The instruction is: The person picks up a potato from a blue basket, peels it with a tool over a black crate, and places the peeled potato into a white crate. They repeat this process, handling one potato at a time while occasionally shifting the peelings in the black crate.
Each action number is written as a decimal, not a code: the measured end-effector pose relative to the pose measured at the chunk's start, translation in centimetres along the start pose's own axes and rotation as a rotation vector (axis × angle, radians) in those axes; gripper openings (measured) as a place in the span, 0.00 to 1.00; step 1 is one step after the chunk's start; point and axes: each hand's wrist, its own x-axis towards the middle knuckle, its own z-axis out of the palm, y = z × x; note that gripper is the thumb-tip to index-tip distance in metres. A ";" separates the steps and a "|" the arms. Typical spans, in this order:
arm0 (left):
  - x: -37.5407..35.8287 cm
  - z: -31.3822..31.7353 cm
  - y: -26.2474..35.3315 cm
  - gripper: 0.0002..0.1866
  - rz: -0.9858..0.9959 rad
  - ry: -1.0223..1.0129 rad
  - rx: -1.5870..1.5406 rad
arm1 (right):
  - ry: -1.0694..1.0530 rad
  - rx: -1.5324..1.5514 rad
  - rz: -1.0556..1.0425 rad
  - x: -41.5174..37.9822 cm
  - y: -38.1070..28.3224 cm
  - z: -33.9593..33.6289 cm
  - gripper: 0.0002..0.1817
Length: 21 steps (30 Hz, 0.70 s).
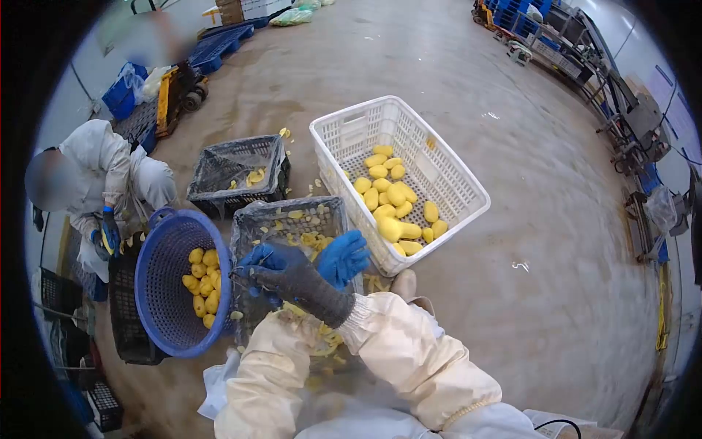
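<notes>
My right hand [296,282], in a dark grey glove with blue at the fingers, reaches left across my left wrist. Its fingers are curled together, and a thin dark edge shows at their tips; I cannot make out what they hold. Beneath and beyond it, my left hand [344,260] in a blue glove has its fingers spread, with nothing visible in them. Both hands hover over a black crate [245,219] littered with yellow peelings [311,239]. Right of it, a white crate [446,164] contains smooth yellow potatoes [395,194]. At left, a tilted blue basket [157,293] holds duller potatoes [208,282].
Another black crate [201,172] with a few peelings stands behind. A seated co-worker [110,164] in white at left holds a yellow piece. A pallet jack [170,99] is behind them; machinery [629,124] lines the right wall. Scraps lie on the wet floor [534,219].
</notes>
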 end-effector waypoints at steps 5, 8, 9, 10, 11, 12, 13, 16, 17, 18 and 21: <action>-3.9 -10.6 1.8 0.12 0.801 -0.325 2.072 | 0.006 -0.017 -0.183 1.5 4.3 0.1 0.10; -9.4 -12.0 4.2 0.13 0.728 -0.083 1.607 | -0.009 0.072 -0.048 1.7 5.2 1.3 0.10; -11.7 -12.0 5.3 0.13 0.687 0.032 1.368 | -0.008 0.077 -0.042 1.9 5.2 1.8 0.10; -13.8 -11.6 6.5 0.14 0.648 0.142 1.128 | 0.014 -0.081 -0.049 2.0 4.6 2.2 0.10; -15.9 -11.2 7.8 0.14 0.605 0.245 0.885 | 0.035 -0.240 -0.056 2.1 4.2 2.4 0.10; -17.8 -11.1 9.2 0.15 0.559 0.343 0.638 | 0.028 -0.240 -0.049 2.3 4.1 2.4 0.10; -19.7 -10.9 11.0 0.15 0.566 0.354 0.629 | 0.036 -0.286 -0.003 2.5 3.9 2.3 0.10; -23.9 -12.0 16.1 0.13 0.467 0.703 1.459 | 0.017 -0.128 0.121 2.9 4.8 2.1 0.08; -24.9 -13.3 17.3 0.12 0.555 0.727 1.354 | -0.009 -0.056 0.174 2.9 5.3 1.7 0.08; -25.3 -13.7 18.1 0.10 0.554 0.826 1.345 | 0.038 -0.100 0.163 2.7 5.2 1.8 0.09; -26.8 -18.0 20.6 0.06 0.742 0.852 0.947 | 0.030 -0.202 0.246 2.9 4.4 1.4 0.11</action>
